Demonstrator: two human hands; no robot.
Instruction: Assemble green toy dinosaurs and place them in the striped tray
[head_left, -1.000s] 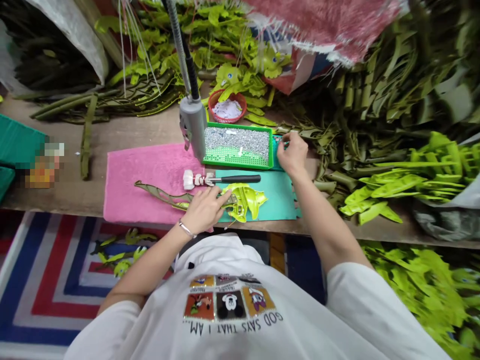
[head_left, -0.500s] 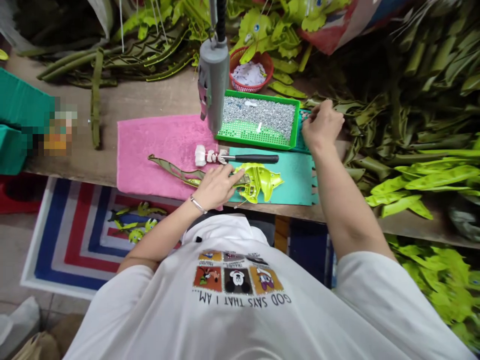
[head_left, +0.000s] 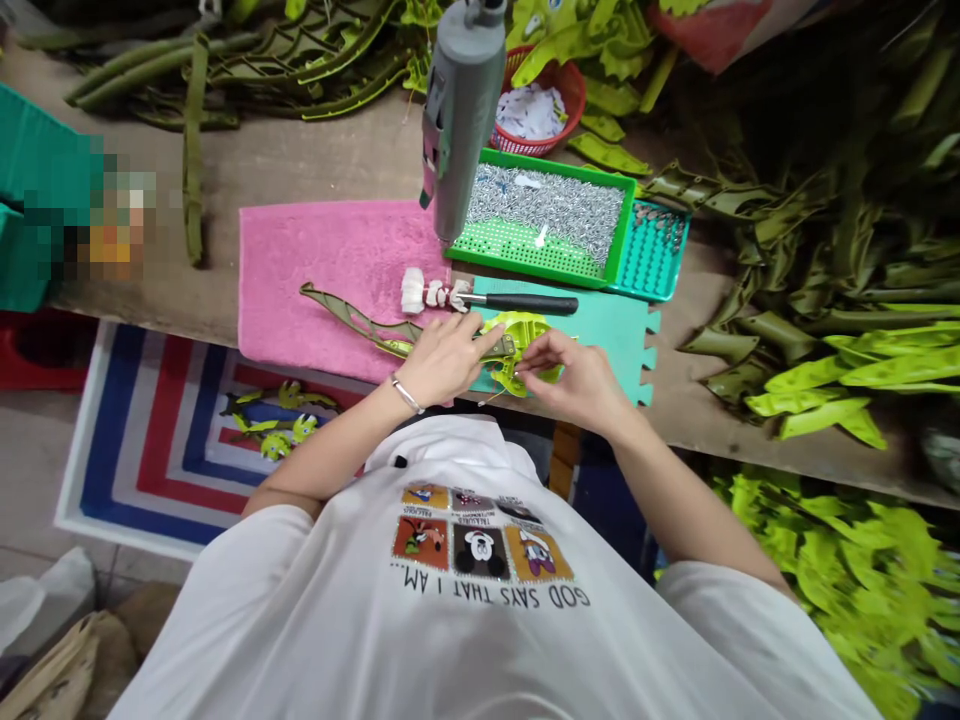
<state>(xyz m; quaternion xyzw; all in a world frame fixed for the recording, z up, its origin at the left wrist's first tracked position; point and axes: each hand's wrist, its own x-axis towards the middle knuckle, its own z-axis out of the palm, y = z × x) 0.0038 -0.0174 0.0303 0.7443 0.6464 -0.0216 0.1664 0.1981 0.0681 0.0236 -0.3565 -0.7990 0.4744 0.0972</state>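
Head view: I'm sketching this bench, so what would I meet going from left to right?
Teal box → lone olive strip → pink cloth → left hand → yellow-green plastic part → right hand → small teal tray → pile of yellow-green pieces.

workpiece [head_left: 525, 325]: on mat [head_left: 615, 340] | hammer [head_left: 529, 302]: behind workpiece | tray [head_left: 510, 250]: behind hammer

Right-hand fingers [head_left: 555, 343] partly hide a lime-green moulded plastic piece [head_left: 517, 322]; a grey cylindrical hanging tool [head_left: 463, 100] masks the left end of a bright-green perforated plastic tray [head_left: 510, 245].
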